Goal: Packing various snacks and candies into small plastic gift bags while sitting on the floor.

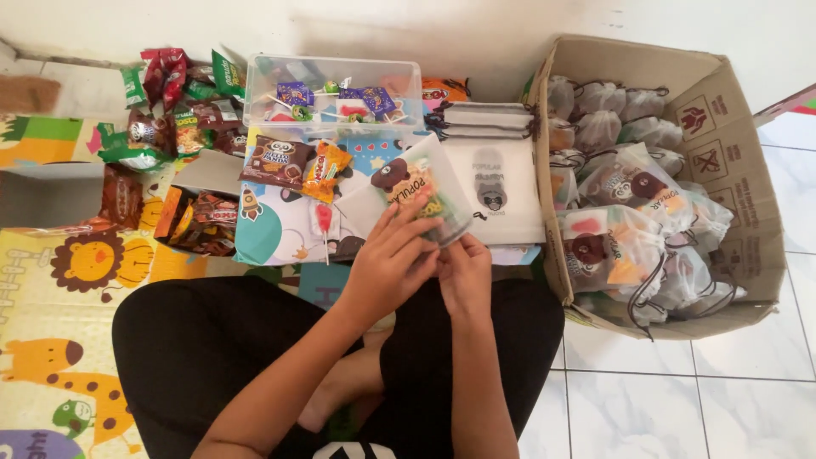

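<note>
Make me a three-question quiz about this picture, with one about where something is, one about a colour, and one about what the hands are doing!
1. Where is the cardboard box of filled pouches?
A. to the person's right
B. on their lap
C. behind the clear tub

2. What colour is the lollipop lying on the mat?
A. blue
B. red
C. black

3. What are the hands doing?
A. resting on the knees
B. both holding one pouch
C. one is reaching into the box

Answers:
1. A, it sits on the white tiles at the right.
2. B, its head is red on a white stick.
3. B, the left hand and right hand both grip the translucent pouch with snacks inside.
</note>
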